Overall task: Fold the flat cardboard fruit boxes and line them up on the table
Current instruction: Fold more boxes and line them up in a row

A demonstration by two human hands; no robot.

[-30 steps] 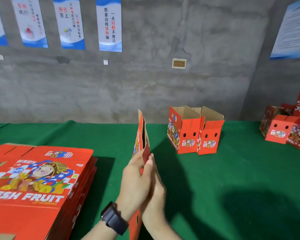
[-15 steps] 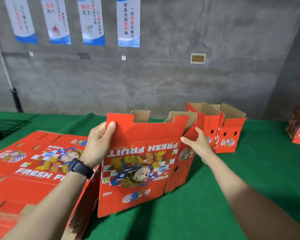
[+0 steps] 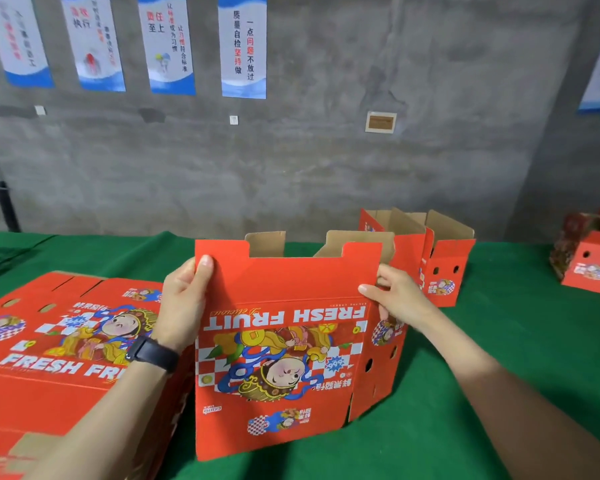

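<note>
Box in hand (image 3: pixel 278 358): held upright on the green table (image 3: pixel 499 375), print upside down, half squared into a sleeve, right side panel angled back.
Left hand (image 3: pixel 184 303): the top left corner is gripped, thumb on the front face.
Right hand (image 3: pixel 394 299): the top right edge is pinched at the fold.
Done: two finished boxes (image 3: pixel 437 268) are seen side by side at the back; more red boxes (image 3: pixel 589 265) sit far right, blurred.
Left to do: a thick flat stack (image 3: pixel 49 358) is waiting on the left; flaps here are judged unlocked, so plenty remains.

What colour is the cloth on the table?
The cloth is dark green, clearest in the head view.
</note>
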